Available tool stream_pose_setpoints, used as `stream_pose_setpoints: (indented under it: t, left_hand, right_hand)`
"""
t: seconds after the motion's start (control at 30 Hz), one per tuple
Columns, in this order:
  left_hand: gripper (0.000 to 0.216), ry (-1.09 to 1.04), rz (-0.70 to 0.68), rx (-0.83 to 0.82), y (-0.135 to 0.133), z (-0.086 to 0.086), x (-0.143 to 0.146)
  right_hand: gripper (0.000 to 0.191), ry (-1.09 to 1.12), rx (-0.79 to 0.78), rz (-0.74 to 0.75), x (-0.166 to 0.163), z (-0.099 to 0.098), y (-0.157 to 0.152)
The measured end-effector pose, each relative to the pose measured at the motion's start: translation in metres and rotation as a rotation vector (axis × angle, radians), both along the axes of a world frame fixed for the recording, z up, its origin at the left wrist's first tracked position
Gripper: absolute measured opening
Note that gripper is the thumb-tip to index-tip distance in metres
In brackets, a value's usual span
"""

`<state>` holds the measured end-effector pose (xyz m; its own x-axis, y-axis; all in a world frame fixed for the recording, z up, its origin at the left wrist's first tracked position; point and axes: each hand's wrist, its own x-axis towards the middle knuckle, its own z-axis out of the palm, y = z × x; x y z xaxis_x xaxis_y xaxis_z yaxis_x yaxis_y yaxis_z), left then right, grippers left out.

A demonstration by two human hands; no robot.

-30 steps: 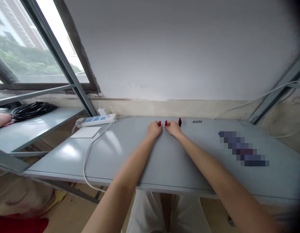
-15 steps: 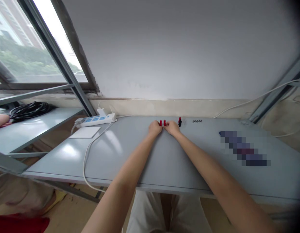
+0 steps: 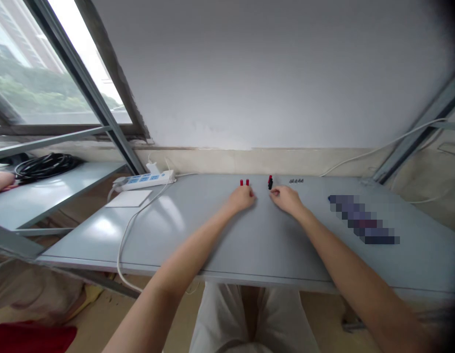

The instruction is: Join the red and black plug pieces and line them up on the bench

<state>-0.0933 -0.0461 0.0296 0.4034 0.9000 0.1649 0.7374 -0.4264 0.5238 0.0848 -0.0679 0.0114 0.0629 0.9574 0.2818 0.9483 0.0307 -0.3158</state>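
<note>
Two small red cylinder-like pieces (image 3: 244, 182) stand side by side near the back of the grey table. Just in front of them is my left hand (image 3: 242, 197), its fingers curled together; whether anything is between them is too small to see. My right hand (image 3: 286, 198) is over the table to the right, thumb and fingertips pinched close to a short row of black and red pieces (image 3: 270, 183). What that pinch holds, if anything, I cannot make out. Behind and right of this hand lie several small dark metal pieces (image 3: 296, 181) in a line.
A white power strip (image 3: 144, 181) and a flat white sheet (image 3: 129, 198) lie on the left, with a white cable (image 3: 130, 230) running over the front edge. A blurred dark object (image 3: 362, 219) is on the right. Coiled black cable (image 3: 47, 166) rests on the neighbouring table.
My hands have come apart: the left has drawn back from the two red pieces, leaving them standing, and the right has moved right, to the front of the black and red pieces.
</note>
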Motion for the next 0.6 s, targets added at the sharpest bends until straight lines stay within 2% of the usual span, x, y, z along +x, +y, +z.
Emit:
stream_pose_setpoints:
  t: [0.1, 0.23, 0.37, 0.47, 0.6]
  left_hand:
    - [0.015, -0.016, -0.073, 0.035, -0.009, 0.000, 0.027]
    - [0.042, -0.007, 0.000, 0.074, -0.009, -0.009, 0.057]
    - [0.060, 0.005, 0.037, 0.142, -0.001, -0.020, 0.069]
    - [0.058, 0.059, 0.004, 0.184, 0.005, -0.024, 0.072]
    - [0.041, 0.082, 0.008, 0.215, 0.014, -0.024, 0.074]
  right_hand:
    - [0.023, -0.038, 0.026, -0.063, 0.019, -0.004, -0.001]
    - [0.027, 0.000, 0.028, -0.061, 0.032, -0.009, 0.005]
    - [0.031, 0.017, -0.018, 0.008, 0.037, -0.015, 0.010]
    - [0.034, -0.007, -0.051, 0.069, 0.037, -0.021, 0.012]
    - [0.040, -0.035, -0.080, 0.078, 0.036, -0.026, 0.013]
